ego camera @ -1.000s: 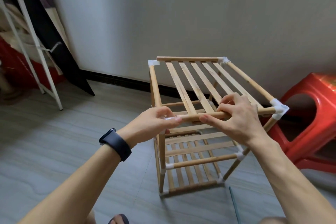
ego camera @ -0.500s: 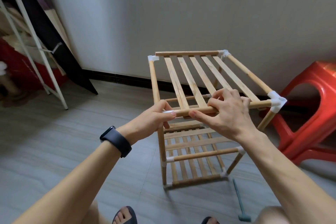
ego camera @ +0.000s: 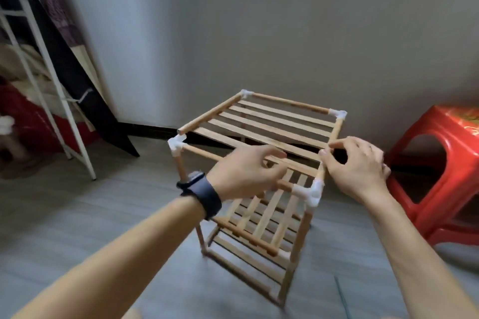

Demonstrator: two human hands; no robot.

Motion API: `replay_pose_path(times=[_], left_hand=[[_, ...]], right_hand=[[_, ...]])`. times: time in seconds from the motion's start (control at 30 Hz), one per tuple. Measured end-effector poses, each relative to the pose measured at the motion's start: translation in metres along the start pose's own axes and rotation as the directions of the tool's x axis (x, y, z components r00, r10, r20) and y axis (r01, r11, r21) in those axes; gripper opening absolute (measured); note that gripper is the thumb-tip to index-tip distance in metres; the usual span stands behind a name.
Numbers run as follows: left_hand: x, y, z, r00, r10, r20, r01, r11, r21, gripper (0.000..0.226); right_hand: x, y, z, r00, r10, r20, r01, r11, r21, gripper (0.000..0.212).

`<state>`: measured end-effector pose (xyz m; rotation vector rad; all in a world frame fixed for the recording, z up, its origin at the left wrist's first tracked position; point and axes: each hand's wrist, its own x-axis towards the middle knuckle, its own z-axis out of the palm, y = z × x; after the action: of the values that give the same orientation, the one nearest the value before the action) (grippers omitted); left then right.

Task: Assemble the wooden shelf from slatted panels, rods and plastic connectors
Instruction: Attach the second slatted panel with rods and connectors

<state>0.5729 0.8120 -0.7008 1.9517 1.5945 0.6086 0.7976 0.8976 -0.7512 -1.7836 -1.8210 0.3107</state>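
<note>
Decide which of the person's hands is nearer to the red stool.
Right. The right hand pinches the top side rod, just left of the red stool. The left hand grips the front rod, farther left.

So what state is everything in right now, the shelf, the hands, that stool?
shelf: upright on the floor.
top panel: in place, though its left rod end looks unseated from the near-left connector.
left hand: fingers curled over the front rod.
right hand: pinching the right side rod.
red stool: upright, right of the shelf.
</note>
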Motion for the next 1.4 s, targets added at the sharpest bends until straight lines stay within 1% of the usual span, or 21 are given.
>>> replay_pose_path(times=[0.03, 0.07, 0.1, 0.13, 0.17, 0.2, 0.23, 0.27, 0.3, 0.33, 0.37, 0.43, 0.5, 0.6, 0.77, 0.93, 1.0, 1.1, 1.17, 1.27, 1.4], left_hand=[[0.010, -0.007, -0.016, 0.982, -0.022, -0.188, 0.039, 0.996, 0.086, 0.033], [0.019, -0.017, -0.031, 0.931, -0.030, -0.364, 0.126, 0.962, 0.243, 0.029], [0.024, -0.033, -0.045, 0.870, -0.029, -0.493, 0.255, 0.881, 0.399, 0.030], [0.028, -0.054, -0.057, 0.827, -0.059, -0.559, 0.388, 0.779, 0.493, 0.035], [0.030, -0.077, -0.068, 0.791, -0.155, -0.592, 0.517, 0.687, 0.511, 0.041], [0.030, -0.104, -0.073, 0.741, -0.294, -0.604, 0.626, 0.630, 0.460, 0.045], [0.032, -0.124, -0.079, 0.702, -0.409, -0.583, 0.682, 0.623, 0.384, 0.049], [0.032, -0.142, -0.079, 0.690, -0.517, -0.507, 0.695, 0.670, 0.262, 0.054], [0.030, -0.152, -0.077, 0.718, -0.572, -0.396, 0.645, 0.761, 0.070, 0.056], [0.029, -0.155, -0.072, 0.753, -0.584, -0.303, 0.561, 0.811, -0.168, 0.054], [0.027, -0.153, -0.066, 0.772, -0.582, -0.255, 0.475, 0.796, -0.375, 0.049], [0.023, -0.144, -0.056, 0.789, -0.552, -0.269, 0.324, 0.747, -0.580, 0.039], [0.019, -0.139, -0.045, 0.797, -0.515, -0.314, 0.245, 0.752, -0.612, 0.039], [0.019, -0.137, -0.030, 0.778, -0.497, -0.384, 0.219, 0.787, -0.577, 0.047], [0.024, -0.142, -0.025, 0.753, -0.533, -0.386, 0.242, 0.770, -0.591, 0.056], [0.030, -0.141, -0.019, 0.711, -0.562, -0.423, 0.303, 0.787, -0.538, 0.055], [0.032, -0.137, -0.019, 0.696, -0.596, -0.400, 0.287, 0.743, -0.605, 0.050], [0.036, -0.130, -0.021, 0.658, -0.679, -0.325, 0.168, 0.553, -0.816, 0.027], [0.038, -0.127, -0.025, 0.650, -0.710, -0.272, 0.148, 0.469, -0.871, 0.026], [0.037, -0.121, -0.027, 0.689, -0.696, -0.199, 0.161, 0.416, -0.895, 0.032], [0.037, -0.118, -0.025, 0.656, -0.721, -0.221, 0.107, 0.379, -0.919, 0.032]], right_hand=[[-0.009, -0.005, -0.005, 0.997, -0.018, 0.069, 0.014, 0.998, 0.065, 0.048], [-0.019, -0.012, -0.008, 0.990, -0.029, 0.137, 0.009, 0.990, 0.142, 0.055], [-0.029, -0.019, -0.007, 0.981, -0.029, 0.193, -0.012, 0.978, 0.209, 0.059], [-0.037, -0.023, -0.002, 0.975, -0.027, 0.221, -0.025, 0.973, 0.229, 0.062], [-0.044, -0.027, 0.004, 0.975, -0.027, 0.220, -0.022, 0.976, 0.216, 0.063], [-0.050, -0.031, 0.011, 0.978, -0.027, 0.206, -0.014, 0.981, 0.196, 0.062], [-0.052, -0.034, 0.015, 0.986, -0.028, 0.164, -0.007, 0.979, 0.204, 0.061], [-0.052, -0.035, 0.020, 0.990, -0.033, 0.136, 0.003, 0.975, 0.220, 0.058], [-0.049, -0.035, 0.024, 0.993, -0.025, 0.118, -0.004, 0.970, 0.243, 0.054], [-0.044, -0.033, 0.026, 0.994, 0.003, 0.109, -0.033, 0.963, 0.267, 0.050], [-0.035, -0.029, 0.029, 0.994, 0.044, 0.097, -0.071, 0.952, 0.298, 0.047], [-0.016, -0.022, 0.031, 0.986, 0.157, 0.063, -0.169, 0.910, 0.379, 0.046], [0.003, -0.013, 0.034, 0.962, 0.271, 0.038, -0.256, 0.840, 0.478, 0.042], [0.019, -0.007, 0.035, 0.935, 0.353, 0.033, -0.313, 0.780, 0.542, 0.032], [0.034, -0.002, 0.033, 0.915, 0.384, 0.121, -0.378, 0.717, 0.585, 0.045], [0.035, -0.003, 0.027, 0.930, 0.330, 0.159, -0.359, 0.734, 0.576, 0.046], [0.035, -0.003, 0.027, 0.930, 0.335, 0.153, -0.360, 0.737, 0.573, 0.046], [0.033, -0.003, 0.027, 0.931, 0.328, 0.158, -0.358, 0.748, 0.559, 0.047], [0.031, -0.003, 0.026, 0.931, 0.331, 0.156, -0.359, 0.747, 0.560, 0.046], [0.029, -0.004, 0.027, 0.929, 0.338, 0.149, -0.359, 0.734, 0.577, 0.046], [0.025, -0.005, 0.027, 0.922, 0.356, 0.152, -0.373, 0.713, 0.594, 0.043]])
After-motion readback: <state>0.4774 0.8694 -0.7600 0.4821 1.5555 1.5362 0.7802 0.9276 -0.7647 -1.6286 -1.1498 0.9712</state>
